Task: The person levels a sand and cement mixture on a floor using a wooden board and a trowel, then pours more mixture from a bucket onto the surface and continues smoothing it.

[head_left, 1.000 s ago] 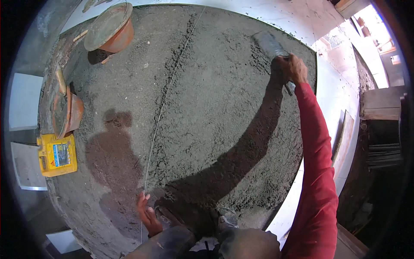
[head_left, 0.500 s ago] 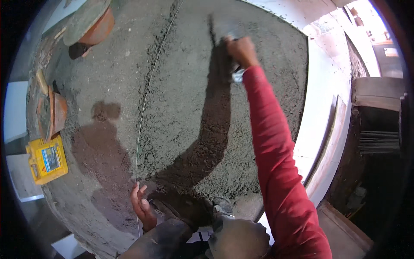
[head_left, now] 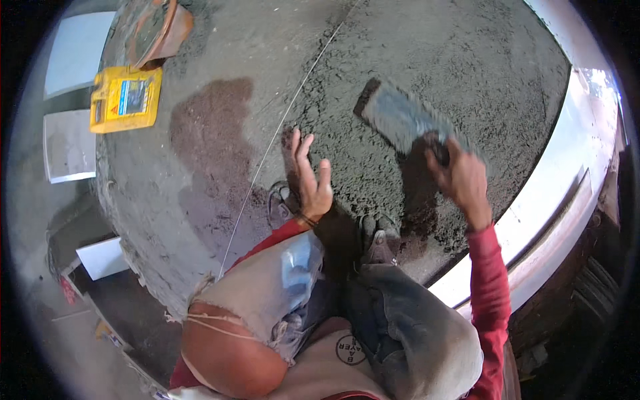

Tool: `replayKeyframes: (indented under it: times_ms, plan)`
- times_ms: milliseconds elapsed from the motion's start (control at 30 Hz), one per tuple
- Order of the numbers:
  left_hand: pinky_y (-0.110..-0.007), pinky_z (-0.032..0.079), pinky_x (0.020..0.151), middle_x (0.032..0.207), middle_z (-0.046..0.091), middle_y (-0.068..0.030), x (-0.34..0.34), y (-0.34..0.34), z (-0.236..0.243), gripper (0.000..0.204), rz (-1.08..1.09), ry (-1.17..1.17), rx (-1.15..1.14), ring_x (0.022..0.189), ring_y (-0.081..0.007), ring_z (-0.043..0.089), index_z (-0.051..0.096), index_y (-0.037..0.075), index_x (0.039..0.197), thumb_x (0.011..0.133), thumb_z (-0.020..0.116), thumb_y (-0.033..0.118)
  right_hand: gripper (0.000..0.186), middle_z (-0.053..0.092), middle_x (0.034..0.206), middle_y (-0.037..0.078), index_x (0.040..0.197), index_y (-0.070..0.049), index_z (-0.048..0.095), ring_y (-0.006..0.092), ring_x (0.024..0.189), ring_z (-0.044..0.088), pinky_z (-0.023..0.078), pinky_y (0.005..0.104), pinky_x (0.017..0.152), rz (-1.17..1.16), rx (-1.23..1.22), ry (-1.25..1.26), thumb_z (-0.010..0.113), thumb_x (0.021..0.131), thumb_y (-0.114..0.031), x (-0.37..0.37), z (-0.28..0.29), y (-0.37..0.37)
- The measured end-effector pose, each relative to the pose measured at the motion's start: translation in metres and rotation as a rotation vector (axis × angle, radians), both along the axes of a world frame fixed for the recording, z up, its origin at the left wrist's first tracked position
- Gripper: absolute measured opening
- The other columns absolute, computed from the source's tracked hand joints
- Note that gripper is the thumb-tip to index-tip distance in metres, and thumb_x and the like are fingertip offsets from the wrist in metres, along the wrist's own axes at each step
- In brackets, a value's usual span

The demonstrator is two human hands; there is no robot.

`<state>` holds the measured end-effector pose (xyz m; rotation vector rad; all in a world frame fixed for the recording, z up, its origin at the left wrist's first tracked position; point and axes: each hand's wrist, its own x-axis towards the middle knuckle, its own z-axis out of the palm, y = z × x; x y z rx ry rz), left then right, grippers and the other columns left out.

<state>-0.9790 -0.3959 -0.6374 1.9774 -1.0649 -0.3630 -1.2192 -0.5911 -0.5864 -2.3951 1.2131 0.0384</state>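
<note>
The person crouches on wet grey mortar (head_left: 467, 80). The left hand (head_left: 312, 183) is wide open, fingers spread, just above the mortar by a thin string line (head_left: 280, 127). The right hand (head_left: 463, 180) grips the handle of a flat steel trowel (head_left: 400, 120), which lies on the mortar. The trowel looks stiff and fairly light; the handle is the place to hold it. Farther off sits a yellow can (head_left: 125, 99), and a clay-coloured pan (head_left: 157, 30) caked with grey mix.
</note>
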Motion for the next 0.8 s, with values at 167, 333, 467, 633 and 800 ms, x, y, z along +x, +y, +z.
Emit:
replayKeyframes:
  times_ms: [167,333,467,633,800]
  plan:
    - [-0.054,0.018,0.117,0.153,0.023,-0.0335,-0.024,0.021,-0.005,0.059,-0.012,-0.041,0.041,0.141,-0.0500,0.025,0.034,-0.006,0.143,0.095,0.053,0.023,0.035,0.065,0.063,0.011,0.109,-0.010,0.057,0.0299,0.048,0.063,0.049,0.0398,0.043,0.092,-0.181,0.091,0.066,0.091,-0.038,-0.008,0.007,0.070]
    - [-0.055,0.016,0.117,0.153,0.018,-0.0366,-0.025,0.021,-0.010,0.063,-0.064,0.029,0.073,0.143,-0.0509,0.019,0.027,-0.006,0.145,0.096,0.053,0.024,0.035,0.067,0.066,0.011,0.110,-0.008,0.057,0.0291,0.047,0.063,0.047,0.0389,0.040,0.120,-0.184,0.148,0.066,0.091,-0.036,-0.010,0.015,0.079]
    - [-0.055,0.013,0.118,0.155,0.013,-0.0349,-0.017,0.009,-0.018,0.060,0.023,0.084,0.035,0.146,-0.0491,0.014,0.025,-0.004,0.147,0.099,0.050,0.022,0.033,0.066,0.065,0.013,0.106,-0.007,0.057,0.0307,0.047,0.062,0.046,0.0399,0.040,-0.009,-0.164,0.192,0.066,0.091,-0.035,-0.020,0.024,0.087]
    - [-0.053,0.012,0.119,0.158,0.013,-0.0311,-0.024,0.006,-0.023,0.059,-0.067,0.062,0.031,0.147,-0.0461,0.014,0.023,-0.003,0.148,0.101,0.045,0.024,0.032,0.065,0.063,0.014,0.098,-0.008,0.055,0.0336,0.047,0.062,0.046,0.0434,0.041,-0.010,-0.115,0.164,0.063,0.093,-0.038,-0.017,0.001,0.112]
    - [-0.057,0.011,0.118,0.158,0.013,-0.0296,-0.040,-0.003,-0.030,0.062,-0.143,0.159,-0.051,0.147,-0.0479,0.013,0.026,-0.001,0.148,0.098,0.050,0.026,0.036,0.064,0.063,0.017,0.105,-0.006,0.051,0.0384,0.048,0.061,0.047,0.0471,0.042,0.017,0.010,0.151,0.060,0.094,-0.039,-0.012,-0.012,0.128]
